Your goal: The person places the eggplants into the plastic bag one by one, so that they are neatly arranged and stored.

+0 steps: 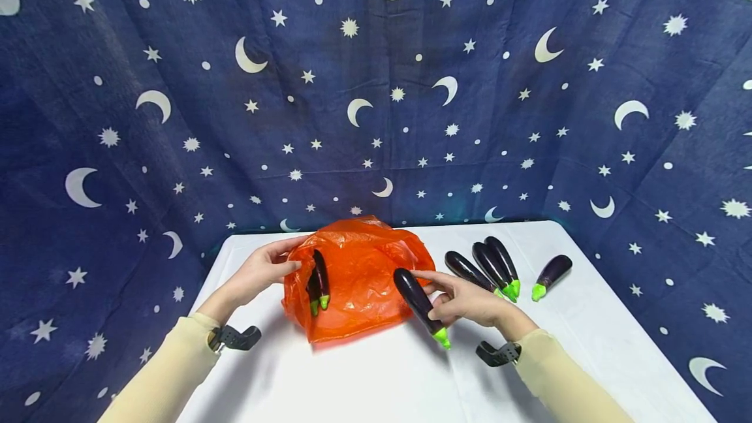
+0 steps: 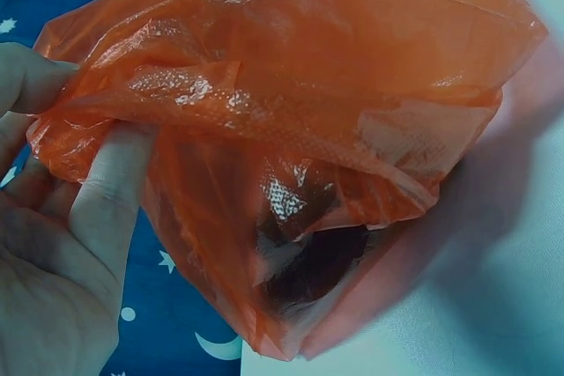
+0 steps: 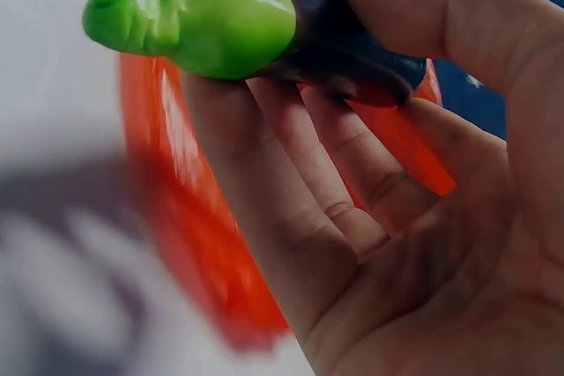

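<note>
An orange-red plastic bag (image 1: pixel 364 279) lies on the table with its mouth open toward me. Its left edge is pinched between thumb and fingers by my left hand (image 1: pixel 264 269), as the left wrist view also shows. Inside the bag, near that side, are two dark eggplants (image 1: pixel 321 278) with green stems. My right hand (image 1: pixel 464 299) grips another eggplant (image 1: pixel 417 299) in front of the bag's right side, its green end pointing down toward me. In the right wrist view the thumb presses on one side of this eggplant (image 3: pixel 238 19) and the fingers support the other.
Three eggplants (image 1: pixel 496 263) lie close together on the table right of the bag. A single eggplant (image 1: pixel 552 276) sits farther right. White cloth covers the table (image 1: pixel 364 384); behind it hangs a blue curtain (image 1: pixel 411 83) with moons and stars.
</note>
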Demonstrator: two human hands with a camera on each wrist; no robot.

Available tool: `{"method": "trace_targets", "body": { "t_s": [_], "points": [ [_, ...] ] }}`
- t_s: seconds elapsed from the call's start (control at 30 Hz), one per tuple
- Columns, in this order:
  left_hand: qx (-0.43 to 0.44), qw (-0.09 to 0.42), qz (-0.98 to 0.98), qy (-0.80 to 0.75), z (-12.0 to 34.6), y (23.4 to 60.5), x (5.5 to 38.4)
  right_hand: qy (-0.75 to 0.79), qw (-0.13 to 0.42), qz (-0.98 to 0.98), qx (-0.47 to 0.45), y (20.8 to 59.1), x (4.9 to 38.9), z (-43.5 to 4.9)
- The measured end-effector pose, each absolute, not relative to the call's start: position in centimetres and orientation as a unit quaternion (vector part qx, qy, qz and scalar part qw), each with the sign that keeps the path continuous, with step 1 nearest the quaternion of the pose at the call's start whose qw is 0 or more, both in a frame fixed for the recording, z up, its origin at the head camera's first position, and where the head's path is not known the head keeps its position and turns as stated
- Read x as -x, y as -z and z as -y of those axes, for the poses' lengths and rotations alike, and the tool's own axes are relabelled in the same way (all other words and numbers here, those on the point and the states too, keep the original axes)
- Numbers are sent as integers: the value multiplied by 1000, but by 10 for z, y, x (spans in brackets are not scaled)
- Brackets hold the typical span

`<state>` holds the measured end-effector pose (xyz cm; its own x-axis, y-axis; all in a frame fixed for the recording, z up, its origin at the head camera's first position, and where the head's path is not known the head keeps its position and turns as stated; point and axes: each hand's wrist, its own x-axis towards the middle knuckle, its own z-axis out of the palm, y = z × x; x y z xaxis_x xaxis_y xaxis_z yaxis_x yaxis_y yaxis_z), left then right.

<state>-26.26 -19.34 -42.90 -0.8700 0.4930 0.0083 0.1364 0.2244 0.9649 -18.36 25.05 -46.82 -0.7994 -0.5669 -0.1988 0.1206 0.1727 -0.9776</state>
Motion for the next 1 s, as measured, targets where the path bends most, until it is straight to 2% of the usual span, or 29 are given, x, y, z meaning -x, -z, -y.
{"method": "trace_targets", "body": {
  "t_s": [0.23,0.57,1.0],
  "points": [
    [-198,150,-770,-588,195,430,262,628,297,-700,166,478,219,-189],
    [-191,146,-776,-584,190,429,264,633,290,-706,130,486,264,-131],
    [-197,148,-766,-594,187,426,262,675,240,-697,40,506,297,-85]
  ]
}}
